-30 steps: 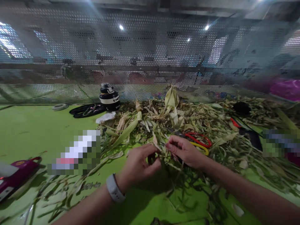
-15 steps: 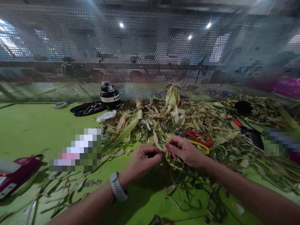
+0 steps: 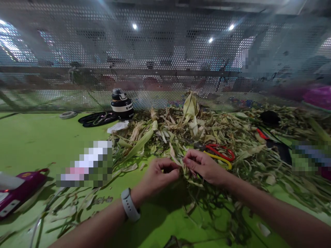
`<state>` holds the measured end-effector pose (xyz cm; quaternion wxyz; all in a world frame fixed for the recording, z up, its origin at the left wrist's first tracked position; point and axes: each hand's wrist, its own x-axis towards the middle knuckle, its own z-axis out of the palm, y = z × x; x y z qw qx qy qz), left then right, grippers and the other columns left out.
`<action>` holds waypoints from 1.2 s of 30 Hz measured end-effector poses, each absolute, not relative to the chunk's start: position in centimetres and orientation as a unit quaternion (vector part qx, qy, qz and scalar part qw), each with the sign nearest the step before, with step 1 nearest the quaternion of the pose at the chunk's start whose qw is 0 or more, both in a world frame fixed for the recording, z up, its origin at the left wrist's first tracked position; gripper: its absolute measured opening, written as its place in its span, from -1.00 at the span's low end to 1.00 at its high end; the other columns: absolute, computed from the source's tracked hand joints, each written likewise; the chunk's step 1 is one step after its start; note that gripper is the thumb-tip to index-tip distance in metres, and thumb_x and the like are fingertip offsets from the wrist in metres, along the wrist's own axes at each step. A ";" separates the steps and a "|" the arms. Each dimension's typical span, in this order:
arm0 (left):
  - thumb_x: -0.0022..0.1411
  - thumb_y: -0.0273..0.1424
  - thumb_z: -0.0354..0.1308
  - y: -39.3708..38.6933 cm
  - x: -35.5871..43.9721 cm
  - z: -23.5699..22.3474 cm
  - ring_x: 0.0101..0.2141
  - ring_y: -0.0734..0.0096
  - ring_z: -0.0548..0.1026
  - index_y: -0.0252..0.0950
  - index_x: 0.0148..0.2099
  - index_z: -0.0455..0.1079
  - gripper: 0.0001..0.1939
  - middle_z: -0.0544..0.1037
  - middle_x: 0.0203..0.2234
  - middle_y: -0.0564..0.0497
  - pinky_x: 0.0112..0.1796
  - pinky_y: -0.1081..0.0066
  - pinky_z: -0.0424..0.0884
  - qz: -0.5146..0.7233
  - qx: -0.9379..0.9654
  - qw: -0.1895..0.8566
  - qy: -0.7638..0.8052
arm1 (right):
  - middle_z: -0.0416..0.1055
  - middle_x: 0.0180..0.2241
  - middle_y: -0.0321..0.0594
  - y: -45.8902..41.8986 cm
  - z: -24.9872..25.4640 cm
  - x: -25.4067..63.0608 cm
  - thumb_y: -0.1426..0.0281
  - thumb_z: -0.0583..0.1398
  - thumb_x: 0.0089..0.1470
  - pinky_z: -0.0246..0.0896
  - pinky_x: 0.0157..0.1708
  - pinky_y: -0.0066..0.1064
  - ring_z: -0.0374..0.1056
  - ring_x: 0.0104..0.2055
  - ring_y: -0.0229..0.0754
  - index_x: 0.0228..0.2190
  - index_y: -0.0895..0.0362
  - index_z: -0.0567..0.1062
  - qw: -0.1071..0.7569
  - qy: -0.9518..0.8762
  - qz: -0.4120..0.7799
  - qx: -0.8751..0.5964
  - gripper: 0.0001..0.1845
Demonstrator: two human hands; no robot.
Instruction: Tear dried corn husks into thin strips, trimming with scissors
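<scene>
My left hand (image 3: 161,175) and my right hand (image 3: 204,167) meet over the green table, both with thumb and forefinger pinched. Between them are pale strips of dried corn husk (image 3: 185,168), partly hidden by the fingers. The left fingertips press together at the strips' left side; the right ones grip from the right. Just beyond my right hand lie shears with red and yellow handles (image 3: 219,155), half among the husks. A larger, pale yellow-green husk (image 3: 190,108) stands upright on the heap of dried husks (image 3: 170,119) behind.
Left of the heap stand a black-and-white bottle (image 3: 122,107), a black coil (image 3: 97,119) and a ring-shaped roll (image 3: 68,115). A magenta power strip (image 3: 24,189) lies at the left edge. Husk scraps (image 3: 64,206) litter the table (image 3: 38,137). A perforated metal screen (image 3: 165,51) rises behind.
Both hands stay almost in place on the husk strips, with only slight finger movement. The camera view has shifted a little.
</scene>
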<state>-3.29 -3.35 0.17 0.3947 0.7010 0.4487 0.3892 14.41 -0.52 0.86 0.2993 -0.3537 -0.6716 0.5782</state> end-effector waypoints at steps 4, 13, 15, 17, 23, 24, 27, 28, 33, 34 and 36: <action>-0.04 -0.51 0.07 -3.3 -3.9 0.3 -0.56 0.49 0.29 -0.34 -0.51 0.44 -0.88 0.40 -0.64 0.05 -0.48 0.46 0.16 0.356 0.806 0.143 0.451 | 0.07 -0.66 -0.49 -0.6 1.1 14.5 0.03 0.15 -0.03 -0.02 -0.68 -0.58 0.02 -0.67 -0.44 -0.49 0.14 0.24 0.291 -0.656 0.598 -0.357 -0.58; 0.09 -0.45 -0.01 -2.7 -4.8 1.1 -0.39 0.40 0.40 -0.28 -0.13 0.38 -0.72 0.46 -0.43 0.04 -0.35 0.45 0.31 0.366 0.725 0.369 0.452 | 0.05 -0.70 -0.52 -0.5 1.3 14.7 0.07 0.17 -0.03 -0.08 -0.69 -0.58 -0.05 -0.69 -0.45 -0.50 0.13 0.24 0.324 -0.628 0.616 -0.347 -0.61; 0.14 -0.42 -0.03 -3.0 -4.5 1.1 -0.36 0.40 0.39 -0.22 -0.01 0.30 -0.66 0.45 -0.39 0.06 -0.33 0.44 0.31 0.359 0.707 0.428 0.435 | 0.06 -0.70 -0.52 -0.5 1.2 14.7 0.07 0.17 -0.04 -0.10 -0.69 -0.58 -0.05 -0.69 -0.45 -0.50 0.13 0.25 0.325 -0.629 0.616 -0.346 -0.61; 0.19 -0.36 -0.05 -3.4 -4.1 1.0 -0.37 0.41 0.36 -0.24 -0.06 0.33 -0.72 0.43 -0.40 0.06 -0.35 0.46 0.29 0.339 0.714 0.450 0.416 | 0.07 -0.72 -0.52 -0.5 1.1 14.6 0.06 0.17 -0.03 -0.10 -0.70 -0.58 -0.04 -0.70 -0.44 -0.50 0.13 0.25 0.320 -0.632 0.615 -0.347 -0.61; 0.24 -0.29 -0.07 -3.4 -3.3 0.1 -0.53 0.53 0.19 -0.29 -0.48 0.21 -0.73 0.23 -0.60 0.14 -0.47 0.51 0.16 0.344 0.766 0.383 0.384 | 0.12 -0.74 -0.51 -0.5 1.2 14.7 0.11 0.17 -0.01 -0.07 -0.69 -0.57 -0.02 -0.71 -0.44 -0.50 0.14 0.27 0.349 -0.622 0.609 -0.348 -0.65; 0.25 -0.30 -0.08 -3.3 -3.3 0.0 -0.53 0.53 0.19 -0.29 -0.49 0.19 -0.72 0.21 -0.61 0.14 -0.47 0.51 0.16 0.347 0.768 0.378 0.384 | 0.12 -0.74 -0.51 -0.4 1.3 14.7 0.12 0.17 0.00 -0.06 -0.69 -0.57 -0.02 -0.71 -0.44 -0.50 0.14 0.27 0.364 -0.611 0.613 -0.345 -0.66; 0.25 -0.32 -0.09 -3.2 -3.6 0.0 -0.52 0.53 0.21 -0.28 -0.48 0.17 -0.74 0.22 -0.59 0.13 -0.46 0.51 0.17 0.351 0.775 0.360 0.384 | 0.07 -0.74 -0.53 -0.3 1.4 14.7 0.17 0.17 0.02 -0.04 -0.68 -0.57 -0.06 -0.72 -0.45 -0.49 0.13 0.26 0.413 -0.559 0.637 -0.333 -0.70; 0.25 -0.33 -0.09 -3.2 -3.7 0.0 -0.51 0.52 0.22 -0.28 -0.46 0.19 -0.75 0.23 -0.58 0.13 -0.45 0.51 0.17 0.346 0.782 0.353 0.381 | 0.04 -0.74 -0.54 -0.3 1.4 14.7 0.18 0.18 0.01 -0.06 -0.69 -0.58 -0.08 -0.72 -0.45 -0.50 0.13 0.26 0.423 -0.544 0.645 -0.331 -0.70; 0.22 -0.32 -0.04 -2.8 -4.2 0.2 -0.52 0.51 0.23 -0.29 -0.46 0.23 -0.77 0.25 -0.59 0.12 -0.45 0.48 0.19 0.334 0.779 0.345 0.403 | 0.03 -0.71 -0.54 -0.2 1.9 14.8 0.26 0.23 -0.02 -0.19 -0.72 -0.61 -0.15 -0.72 -0.49 -0.51 0.14 0.26 0.421 -0.523 0.665 -0.327 -0.72; 0.23 -0.31 -0.04 -2.8 -4.2 0.3 -0.52 0.51 0.23 -0.29 -0.46 0.23 -0.76 0.25 -0.60 0.12 -0.45 0.48 0.20 0.341 0.762 0.372 0.406 | 0.01 -0.72 -0.55 -0.2 2.1 14.9 0.28 0.23 -0.01 -0.18 -0.72 -0.61 -0.16 -0.73 -0.49 -0.51 0.14 0.26 0.426 -0.518 0.671 -0.316 -0.74; 0.24 -0.29 -0.05 -2.9 -4.1 0.3 -0.46 0.49 0.31 -0.29 -0.37 0.27 -0.79 0.33 -0.53 0.08 -0.39 0.45 0.27 0.357 0.714 0.456 0.394 | 0.00 -0.73 -0.54 -0.5 2.5 15.0 0.31 0.20 0.03 -0.09 -0.69 -0.59 -0.14 -0.72 -0.47 -0.51 0.13 0.27 0.446 -0.502 0.685 -0.283 -0.78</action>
